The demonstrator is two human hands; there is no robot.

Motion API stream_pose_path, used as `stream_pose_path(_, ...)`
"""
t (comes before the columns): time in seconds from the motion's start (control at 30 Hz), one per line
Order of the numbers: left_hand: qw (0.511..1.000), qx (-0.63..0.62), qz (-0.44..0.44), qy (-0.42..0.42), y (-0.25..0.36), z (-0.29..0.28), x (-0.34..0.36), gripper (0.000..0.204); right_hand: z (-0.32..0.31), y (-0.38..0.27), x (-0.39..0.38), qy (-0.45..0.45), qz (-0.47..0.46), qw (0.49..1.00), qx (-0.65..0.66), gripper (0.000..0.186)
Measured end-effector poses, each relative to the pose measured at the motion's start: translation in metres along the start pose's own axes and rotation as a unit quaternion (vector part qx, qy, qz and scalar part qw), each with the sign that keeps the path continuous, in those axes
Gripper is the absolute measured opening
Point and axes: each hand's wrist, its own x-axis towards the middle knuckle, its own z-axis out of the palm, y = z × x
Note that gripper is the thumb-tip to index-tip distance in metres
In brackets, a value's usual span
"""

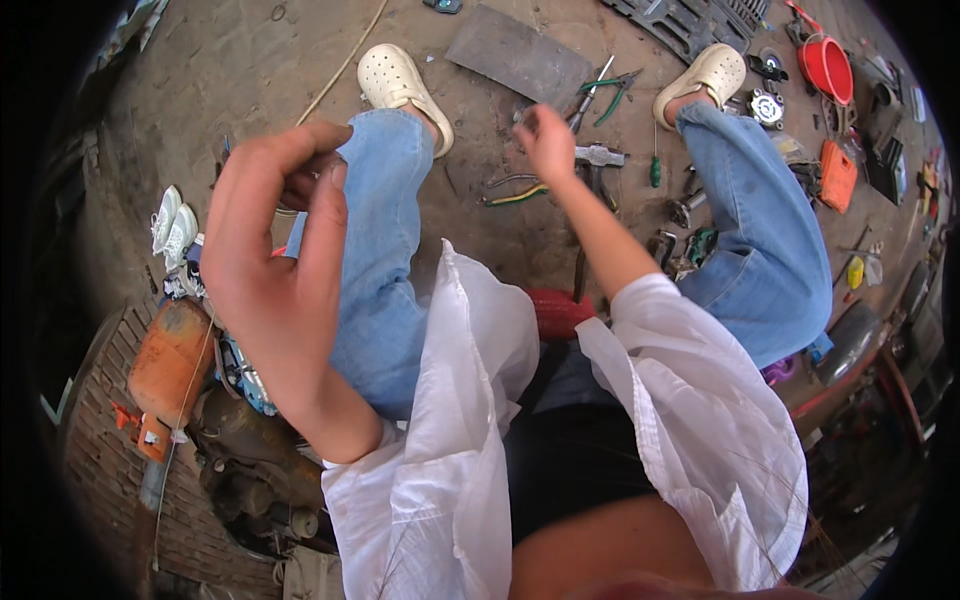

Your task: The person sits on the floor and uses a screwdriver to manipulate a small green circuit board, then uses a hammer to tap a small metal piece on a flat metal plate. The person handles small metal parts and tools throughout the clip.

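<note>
My left hand [285,230] is raised close to the camera above my left knee. Its fingers are curled toward the thumb; whether something small is between them is hidden. Lower down, my right hand [549,143] reaches out over the ground beside the near edge of a flat dark metal plate [520,52]. Motion smears its fingertips, so what they touch is unclear. Just right of it lie a screwdriver [577,118] and green-handled pliers [615,100]. A hammer [600,155] rests below that hand, and pliers with yellow-green handles [517,196] lie to its left.
A green-handled screwdriver [655,170] lies near my right shoe [703,82]. A black tool case [690,25] is at the far right, with a red bowl [826,70] and orange box [837,177] beyond my right leg. An orange machine [172,355] stands left; a red object [560,314] sits between my legs.
</note>
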Motion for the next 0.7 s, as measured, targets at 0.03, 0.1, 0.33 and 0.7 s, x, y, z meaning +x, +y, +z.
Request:
stream_pose_path(0.03, 1.0, 0.0, 0.002, -0.004, 0.0, 0.0, 0.002, 0.017, -0.008, 0.0, 0.02, 0.013, 0.005, 0.999, -0.031, 0.026)
stream_pose_path(0.1, 1.0, 0.005, 0.003, -0.013, -0.001, 0.0, 0.003, 0.017, -0.022, 0.011, 0.049, -0.033, -0.094, 0.991, -0.089, 0.024)
stream_pose_path(0.33, 0.998, 0.035, -0.029, -0.031, 0.001, 0.003, 0.002, 0.02, -0.051, 0.045, 0.124, -0.209, -0.134, 0.962, -0.112, 0.024)
stream_pose_path(0.7, 0.998, 0.033, -0.029, -0.041, 0.005, 0.004, 0.005, 0.021, -0.064, 0.045, 0.142, -0.01, -0.147, 0.976, -0.158, 0.022)
